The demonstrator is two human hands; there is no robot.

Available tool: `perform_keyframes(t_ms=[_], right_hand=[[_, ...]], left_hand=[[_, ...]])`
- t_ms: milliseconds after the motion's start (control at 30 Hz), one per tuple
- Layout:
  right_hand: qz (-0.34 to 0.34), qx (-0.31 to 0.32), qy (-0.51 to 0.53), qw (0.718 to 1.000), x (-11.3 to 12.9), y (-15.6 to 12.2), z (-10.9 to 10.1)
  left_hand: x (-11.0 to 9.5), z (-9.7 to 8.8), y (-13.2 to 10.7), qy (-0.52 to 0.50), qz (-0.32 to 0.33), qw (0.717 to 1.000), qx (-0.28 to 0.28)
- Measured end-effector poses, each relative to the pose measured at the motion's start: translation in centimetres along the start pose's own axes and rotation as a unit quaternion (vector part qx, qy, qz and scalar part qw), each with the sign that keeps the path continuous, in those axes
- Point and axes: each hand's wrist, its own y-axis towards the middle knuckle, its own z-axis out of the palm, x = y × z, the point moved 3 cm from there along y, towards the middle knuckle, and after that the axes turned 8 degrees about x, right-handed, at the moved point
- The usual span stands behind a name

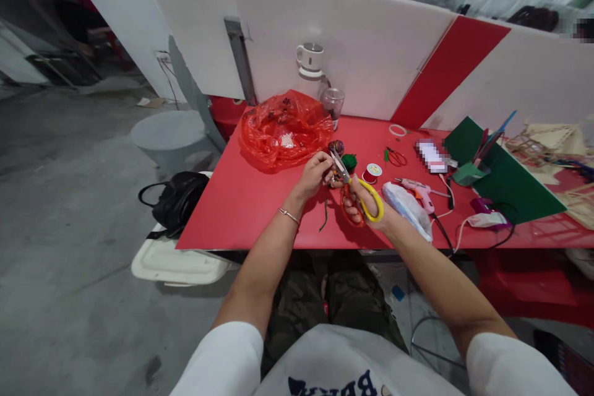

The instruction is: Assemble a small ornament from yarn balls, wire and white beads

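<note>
My right hand (366, 204) is closed through the handles of a pair of scissors (355, 195) with one yellow and one orange loop; the blades point up and left, slightly apart. My left hand (315, 174) pinches something small at the blade tips that I cannot make out. Both hands hover over the red table (241, 204). A short green strand (324, 215) lies on the table below the hands. Just beyond the blades sit a green ball of yarn (349, 162) and a dark multicoloured ball (336, 147).
A red plastic bag (283, 130) lies at the back left, a clear cup (333, 105) and a white mug (310, 57) behind it. To the right: thread spool (373, 171), small red scissors (395, 156), pink glue gun (417, 189), clear bag (408, 210), green sheet (505, 179). A black handbag (179, 201) sits left.
</note>
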Motion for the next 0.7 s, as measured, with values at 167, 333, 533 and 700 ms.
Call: perform_keyframes(t_ms=[167, 333, 533, 700], right_hand=[[0.006, 0.002, 0.024, 1.0, -0.4, -0.4, 0.3], [-0.01, -0.018, 0.017, 1.0, -0.5, -0.5, 0.7], [-0.081, -0.066, -0.018, 0.994, 2.9, -1.6, -1.7], [-0.044, -0.109, -0.358, 0.926, 2.0, -3.9, -4.8]], left_hand=[[0.0, 0.3, -0.1, 0.006, 0.011, 1.0, 0.008], [0.0, 0.3, -0.1, 0.012, 0.02, 0.999, 0.035], [0.1, -0.1, -0.2, 0.023, 0.033, 0.999, 0.028], [-1.4, -1.1, -0.5, 0.086, 0.063, 0.992, -0.065]])
